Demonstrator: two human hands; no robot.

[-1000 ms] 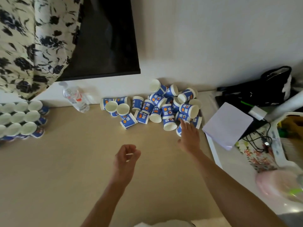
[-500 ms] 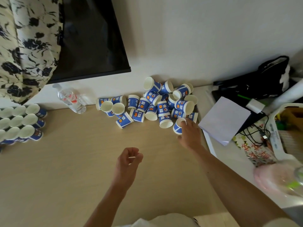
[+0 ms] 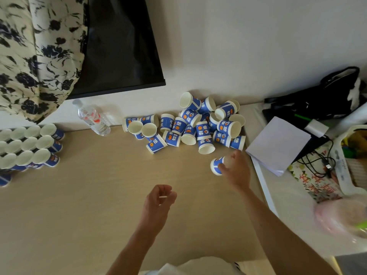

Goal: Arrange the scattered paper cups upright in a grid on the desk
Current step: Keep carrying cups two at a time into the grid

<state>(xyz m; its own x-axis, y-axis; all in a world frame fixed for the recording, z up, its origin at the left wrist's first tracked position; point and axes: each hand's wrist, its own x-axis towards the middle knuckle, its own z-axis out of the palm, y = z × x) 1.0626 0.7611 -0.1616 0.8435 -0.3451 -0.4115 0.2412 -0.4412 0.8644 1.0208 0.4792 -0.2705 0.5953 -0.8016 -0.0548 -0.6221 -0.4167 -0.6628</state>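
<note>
Paper cup [image 3: 216, 166] — between fingers [image 3: 222, 168], right hand [image 3: 236, 172]

Your right hand [image 3: 236, 172] is hiding part of the cup [image 3: 215, 165] just in front of the cup pile [image 3: 198, 126]. Far left of the pile, the frame edge is cutting off the cup grid [image 3: 29, 145]. Right of it, a pink object [image 3: 337, 217] is blurring out.

Both bare arms out fwd, hands apart.
L hand [image 3: 158, 201] hovers w/ fingers loosely curled twd thumb, holding nothing; R hand [image 3: 235, 171] reaches further fwd, fingers wrapped round a blue-and-white paper cup [image 3: 216, 165] tipped sideways.
</note>
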